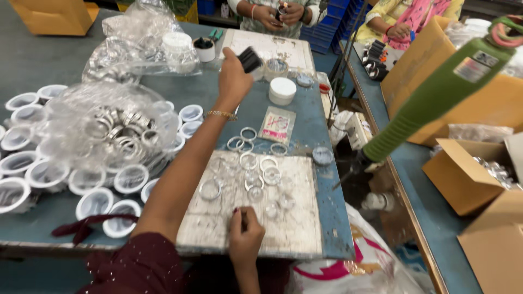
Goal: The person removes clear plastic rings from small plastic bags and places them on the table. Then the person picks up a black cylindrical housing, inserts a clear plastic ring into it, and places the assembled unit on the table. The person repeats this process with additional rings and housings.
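While stretched far across the blue table [321, 179], left hand [233, 76] closed round a black brush [250, 59], held in the air near a white lidded tub [282, 90] and a roll of tape [276, 67]; right hand [245, 235] down at the near edge of the worn white board [294, 228], fingers pinched shut on something thin and dark, too small to identify; clear rings [256, 174] scattered just ahead of that hand across the board and a few beyond its far edge, none in either grip, apart from the pinching fingertips and well apart from the brush.

Risks, as a judgement only: forearm passing low over the rings, so a drop of the elbow likely to sweep several off the board; sleeve close to the bulging plastic bag [109, 130] of metal rings, easily snagged; rows of white cups [92, 201] beside it liable to topple if nudged; brush held near its head, so a loose hold could let it fall onto the small packet [277, 125]; rings hard to see against the pale board, easy to miss or crush under the resting hand.

Elsewhere: green tool handle [436, 98] hanging at right; cardboard boxes [468, 174] beyond; other people's hands at the far end.
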Action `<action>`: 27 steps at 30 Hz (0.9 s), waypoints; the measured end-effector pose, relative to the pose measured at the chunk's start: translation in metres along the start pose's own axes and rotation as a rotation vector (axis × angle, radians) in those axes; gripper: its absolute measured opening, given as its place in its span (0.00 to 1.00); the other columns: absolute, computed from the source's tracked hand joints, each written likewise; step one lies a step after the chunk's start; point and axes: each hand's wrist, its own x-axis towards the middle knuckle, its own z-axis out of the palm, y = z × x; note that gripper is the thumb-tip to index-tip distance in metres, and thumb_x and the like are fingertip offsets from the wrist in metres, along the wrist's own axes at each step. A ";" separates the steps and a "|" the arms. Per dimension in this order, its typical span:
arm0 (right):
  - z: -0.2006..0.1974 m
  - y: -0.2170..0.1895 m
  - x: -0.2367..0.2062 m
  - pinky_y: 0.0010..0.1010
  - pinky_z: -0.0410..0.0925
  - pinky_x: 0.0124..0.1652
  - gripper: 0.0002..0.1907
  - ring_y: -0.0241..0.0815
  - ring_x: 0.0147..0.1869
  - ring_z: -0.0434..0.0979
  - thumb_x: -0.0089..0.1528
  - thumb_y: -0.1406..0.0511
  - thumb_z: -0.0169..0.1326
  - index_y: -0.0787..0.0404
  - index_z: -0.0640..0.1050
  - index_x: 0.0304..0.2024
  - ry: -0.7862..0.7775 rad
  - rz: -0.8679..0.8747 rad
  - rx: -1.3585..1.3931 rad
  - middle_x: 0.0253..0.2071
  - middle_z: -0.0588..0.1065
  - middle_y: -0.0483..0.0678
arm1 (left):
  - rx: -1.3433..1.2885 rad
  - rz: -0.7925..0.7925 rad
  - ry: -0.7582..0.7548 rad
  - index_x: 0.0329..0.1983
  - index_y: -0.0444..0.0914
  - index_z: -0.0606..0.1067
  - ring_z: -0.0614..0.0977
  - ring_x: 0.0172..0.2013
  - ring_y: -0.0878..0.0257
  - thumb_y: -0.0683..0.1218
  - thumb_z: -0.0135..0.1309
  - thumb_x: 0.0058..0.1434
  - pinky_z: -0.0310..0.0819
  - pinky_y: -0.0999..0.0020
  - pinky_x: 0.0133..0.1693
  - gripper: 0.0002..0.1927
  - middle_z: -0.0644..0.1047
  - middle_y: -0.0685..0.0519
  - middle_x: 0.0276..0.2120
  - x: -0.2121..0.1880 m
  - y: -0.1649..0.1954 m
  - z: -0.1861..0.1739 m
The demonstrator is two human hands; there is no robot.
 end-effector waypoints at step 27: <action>-0.058 -0.041 -0.002 0.45 0.71 0.44 0.27 0.59 0.46 0.75 0.63 0.59 0.59 0.55 0.71 0.63 -0.186 -0.187 -0.844 0.50 0.65 0.61 | -0.504 0.026 -0.663 0.50 0.39 0.70 0.83 0.37 0.57 0.49 0.69 0.52 0.76 0.65 0.42 0.27 0.80 0.48 0.35 -0.341 -0.051 -0.238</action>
